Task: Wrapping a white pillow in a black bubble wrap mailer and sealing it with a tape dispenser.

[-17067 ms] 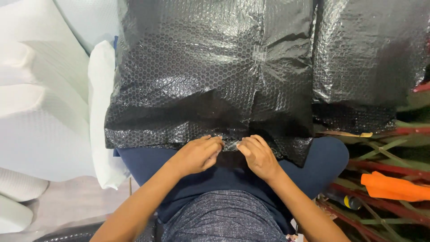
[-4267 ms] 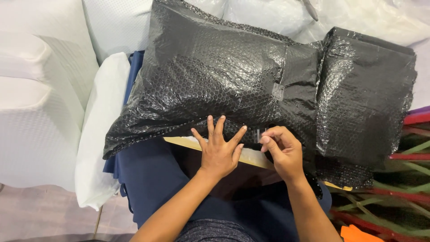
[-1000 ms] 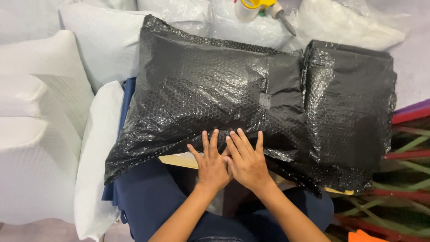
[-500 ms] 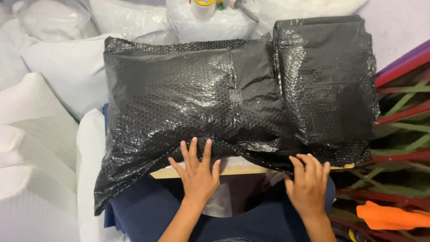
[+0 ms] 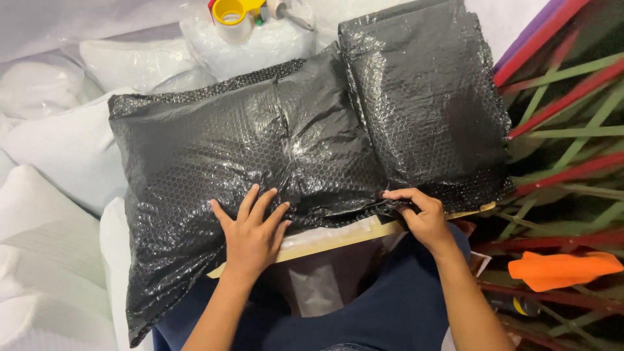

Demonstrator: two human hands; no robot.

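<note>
A large bundle wrapped in black bubble wrap (image 5: 260,143) lies across my lap, with a second black-wrapped part (image 5: 429,97) overlapping its right end. A pale wooden board edge (image 5: 338,237) shows under the wrap's near side. My left hand (image 5: 250,237) lies flat with fingers spread on the wrap's lower middle. My right hand (image 5: 419,214) pinches the loose lower edge of the wrap at the right, fingers curled on it.
White foam-wrapped cushions (image 5: 58,149) crowd the left and far side. A yellow tape roll on a dispenser (image 5: 237,12) sits at the top. At the right a red and green woven mat (image 5: 565,175) carries an orange tool (image 5: 562,268).
Since a second ago my hands parted: the right slid right along the wrap's edge and closed on it. The view swung, so the bundle now sits tilted and higher.
</note>
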